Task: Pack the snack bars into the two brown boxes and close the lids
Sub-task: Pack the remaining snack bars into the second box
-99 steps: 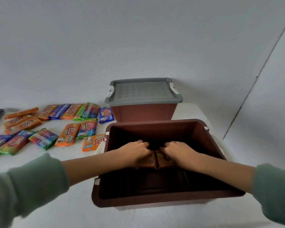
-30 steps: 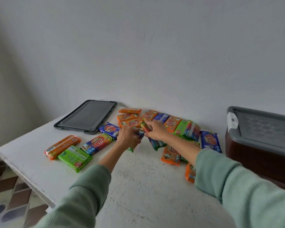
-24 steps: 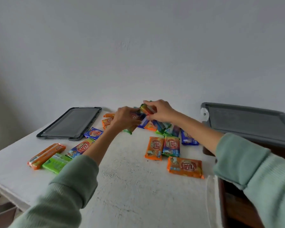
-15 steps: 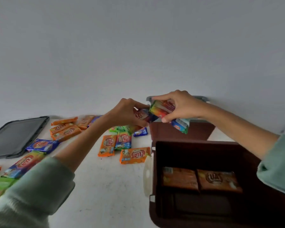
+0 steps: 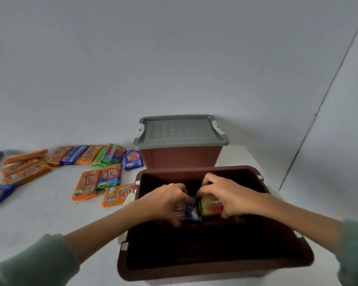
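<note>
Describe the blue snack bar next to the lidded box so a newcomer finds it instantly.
Find the closed brown box with the grey lid at the back of the white table. Just left of that box lies a short blue snack bar, at the right end of the far row. Its neighbours are green or orange; it alone is blue and nearest that box.

White table (image 5: 39,213), possibly textured; pale wall (image 5: 174,58)

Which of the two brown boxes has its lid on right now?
The far brown plastic box by the wall, topped with a grey lid; the near brown plastic box is open.
</note>
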The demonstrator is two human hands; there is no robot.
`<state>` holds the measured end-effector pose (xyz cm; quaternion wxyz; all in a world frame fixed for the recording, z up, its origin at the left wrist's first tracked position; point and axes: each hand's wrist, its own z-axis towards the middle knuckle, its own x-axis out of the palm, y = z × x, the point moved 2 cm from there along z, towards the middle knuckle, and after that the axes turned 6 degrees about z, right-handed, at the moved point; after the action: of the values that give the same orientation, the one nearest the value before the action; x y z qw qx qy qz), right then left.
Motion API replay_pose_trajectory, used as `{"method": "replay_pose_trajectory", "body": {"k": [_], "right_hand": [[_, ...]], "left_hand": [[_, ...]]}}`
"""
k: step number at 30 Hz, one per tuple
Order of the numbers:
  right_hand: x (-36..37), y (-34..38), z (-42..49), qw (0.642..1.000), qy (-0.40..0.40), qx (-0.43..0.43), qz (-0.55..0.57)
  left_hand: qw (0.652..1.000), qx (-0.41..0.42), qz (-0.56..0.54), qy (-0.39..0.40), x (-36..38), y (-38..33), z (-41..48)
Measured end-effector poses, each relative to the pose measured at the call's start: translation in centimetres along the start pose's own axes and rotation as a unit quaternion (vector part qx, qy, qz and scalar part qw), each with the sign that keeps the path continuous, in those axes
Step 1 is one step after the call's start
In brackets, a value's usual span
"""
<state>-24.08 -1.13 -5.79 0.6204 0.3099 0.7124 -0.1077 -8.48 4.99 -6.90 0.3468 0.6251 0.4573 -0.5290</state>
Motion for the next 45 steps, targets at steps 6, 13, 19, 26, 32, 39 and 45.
{"method": "replay_pose_trajectory", "body": {"k": [6, 13, 19, 26, 32, 39, 45], "right_hand": [[3.6, -1.5, 0.7, 0.996, 0.007, -0.029, -0.082], [4.2, -1.2, 0.8, 0.992, -0.023, -0.017, -0.124], [1.2, -0.2, 0.7, 0.998, -0.065, -0.006, -0.006], [-6.0, 4.4, 3.9, 0.97, -0.214, -0.053, 0.105], [-8.4, 10.4, 13.2, 0.958, -0.236, -0.115, 0.119], [-5.6, 15.8, 27.5, 0.974, -0.172, -0.073, 0.127], [-0.2, 14.6, 36.9, 0.988, -0.083, 0.061, 0.115]], "left_hand": [[0.997, 0.006, 0.069, 0.03, 1.4, 0.0, 1.1], [0.995, 0.032, 0.095, 0.013, 1.7, -0.6, 1.6], [0.999, 0.025, 0.028, -0.038, 0.8, 0.2, 0.8], [0.944, -0.044, -0.133, -0.298, -5.9, 5.8, -2.7], [0.894, -0.22, -0.147, -0.362, -7.2, 17.3, -7.4], [0.86, -0.386, -0.186, -0.279, -3.7, 31.0, -8.9], [0.864, -0.409, -0.219, -0.193, 2.1, 36.8, -4.5]]}}
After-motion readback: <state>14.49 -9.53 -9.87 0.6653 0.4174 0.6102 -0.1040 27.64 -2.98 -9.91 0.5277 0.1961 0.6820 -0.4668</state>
